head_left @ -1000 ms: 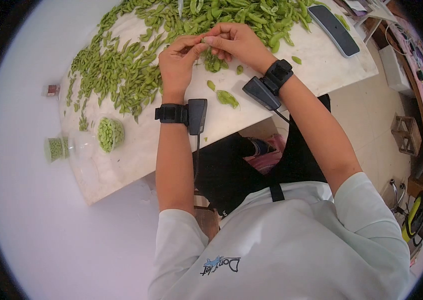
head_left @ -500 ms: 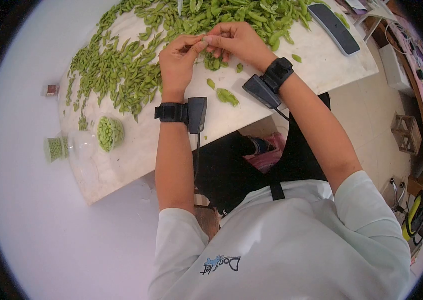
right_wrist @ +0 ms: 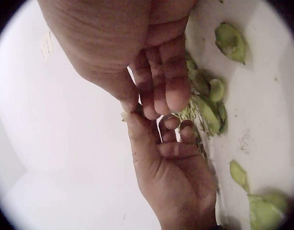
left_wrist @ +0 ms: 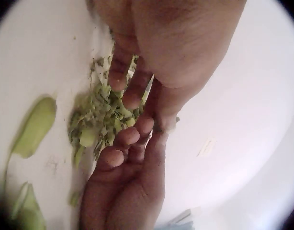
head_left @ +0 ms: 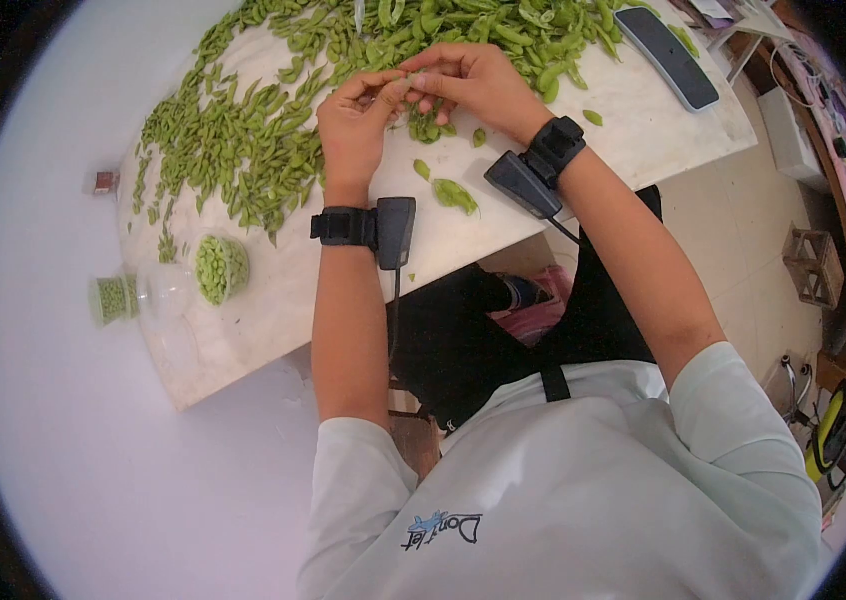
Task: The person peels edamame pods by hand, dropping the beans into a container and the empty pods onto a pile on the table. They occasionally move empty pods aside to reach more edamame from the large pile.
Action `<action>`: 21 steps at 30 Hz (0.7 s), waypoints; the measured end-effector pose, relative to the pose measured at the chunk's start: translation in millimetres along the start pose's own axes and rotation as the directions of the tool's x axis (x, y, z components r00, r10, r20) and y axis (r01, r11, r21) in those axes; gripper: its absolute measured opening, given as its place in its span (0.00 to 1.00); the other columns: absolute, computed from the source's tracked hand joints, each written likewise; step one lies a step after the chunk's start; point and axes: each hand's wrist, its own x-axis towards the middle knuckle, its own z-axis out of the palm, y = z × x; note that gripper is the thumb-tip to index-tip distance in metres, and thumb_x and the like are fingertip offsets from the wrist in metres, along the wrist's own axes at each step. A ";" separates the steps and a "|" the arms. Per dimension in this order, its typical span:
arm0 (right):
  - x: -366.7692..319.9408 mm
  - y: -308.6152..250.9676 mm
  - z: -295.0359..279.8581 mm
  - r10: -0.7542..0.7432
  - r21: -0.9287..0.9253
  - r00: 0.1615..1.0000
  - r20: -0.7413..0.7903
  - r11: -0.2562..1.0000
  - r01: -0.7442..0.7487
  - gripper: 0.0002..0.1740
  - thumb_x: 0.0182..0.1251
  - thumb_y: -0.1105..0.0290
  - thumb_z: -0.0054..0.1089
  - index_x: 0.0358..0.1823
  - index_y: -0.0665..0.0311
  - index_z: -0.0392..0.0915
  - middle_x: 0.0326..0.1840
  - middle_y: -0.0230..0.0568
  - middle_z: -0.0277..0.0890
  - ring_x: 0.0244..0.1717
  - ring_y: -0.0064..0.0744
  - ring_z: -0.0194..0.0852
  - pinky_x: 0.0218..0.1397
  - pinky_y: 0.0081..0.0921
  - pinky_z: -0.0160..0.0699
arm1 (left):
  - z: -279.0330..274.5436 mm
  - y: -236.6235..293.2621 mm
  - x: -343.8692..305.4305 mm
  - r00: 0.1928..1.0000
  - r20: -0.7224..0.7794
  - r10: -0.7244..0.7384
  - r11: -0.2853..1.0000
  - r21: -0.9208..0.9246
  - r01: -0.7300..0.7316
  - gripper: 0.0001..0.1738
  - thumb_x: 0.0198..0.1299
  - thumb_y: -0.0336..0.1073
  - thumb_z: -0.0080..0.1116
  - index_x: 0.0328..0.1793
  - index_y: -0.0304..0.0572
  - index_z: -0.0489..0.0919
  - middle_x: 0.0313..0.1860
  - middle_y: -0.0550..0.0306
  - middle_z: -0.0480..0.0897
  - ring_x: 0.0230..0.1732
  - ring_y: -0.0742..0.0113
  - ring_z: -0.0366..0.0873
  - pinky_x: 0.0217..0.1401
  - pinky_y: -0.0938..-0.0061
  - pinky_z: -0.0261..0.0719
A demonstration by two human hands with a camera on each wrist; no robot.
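Note:
Over the front of a large heap of green soybean pods (head_left: 253, 150), both hands meet fingertip to fingertip. My left hand (head_left: 353, 125) pinches a small green soybean pod (right_wrist: 125, 116) between thumb and forefinger. From the other side my right hand (head_left: 488, 90) pinches the same pod, thumb tip against thumb tip. Most of the pod is hidden by the fingers; a pale bit of it shows at the thumbs in the left wrist view. The remaining fingers of both hands curl loosely beneath. Split pods (right_wrist: 231, 43) lie on the table close by.
A clear tub of shelled green beans (head_left: 221, 268) stands on the white table (head_left: 273, 320) at the left, near its edge. A phone-like dark device (head_left: 668, 60) lies at the right. Opened pods (head_left: 453, 195) sit near the front edge.
Both hands stay in nearly the same place. Their fingertips and thumbs shift slightly around the pod; the tub and heap look unchanged.

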 end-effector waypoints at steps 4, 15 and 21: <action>1.0 1.1 -1.4 0.004 -0.028 1.000 -0.025 1.000 -0.005 0.12 0.63 0.68 0.58 0.43 0.68 0.77 0.28 0.34 0.77 0.26 0.18 0.75 0.27 0.16 0.75 | -0.2 0.8 1.1 1.000 -0.018 0.008 1.000 0.018 -0.007 0.07 0.57 0.28 0.59 0.40 0.33 0.78 0.29 0.60 0.79 0.27 0.77 0.73 0.30 0.83 0.70; 2.1 0.0 -1.1 -0.014 -0.090 0.998 -0.055 0.996 0.009 0.10 0.62 0.68 0.60 0.39 0.67 0.78 0.25 0.31 0.75 0.21 0.16 0.71 0.23 0.15 0.72 | -1.3 -5.1 3.2 1.000 0.006 -0.025 0.999 -0.036 0.026 0.06 0.60 0.30 0.56 0.41 0.35 0.76 0.30 0.60 0.78 0.27 0.77 0.72 0.30 0.83 0.71; 2.6 0.8 -1.1 -0.037 -0.055 0.991 -0.127 0.998 0.030 0.09 0.62 0.69 0.59 0.38 0.68 0.77 0.27 0.34 0.77 0.25 0.17 0.74 0.25 0.16 0.76 | -5.1 -6.4 5.3 0.994 -0.034 0.103 0.994 -0.022 -0.104 0.07 0.62 0.31 0.53 0.42 0.35 0.77 0.34 0.57 0.80 0.30 0.74 0.75 0.35 0.81 0.72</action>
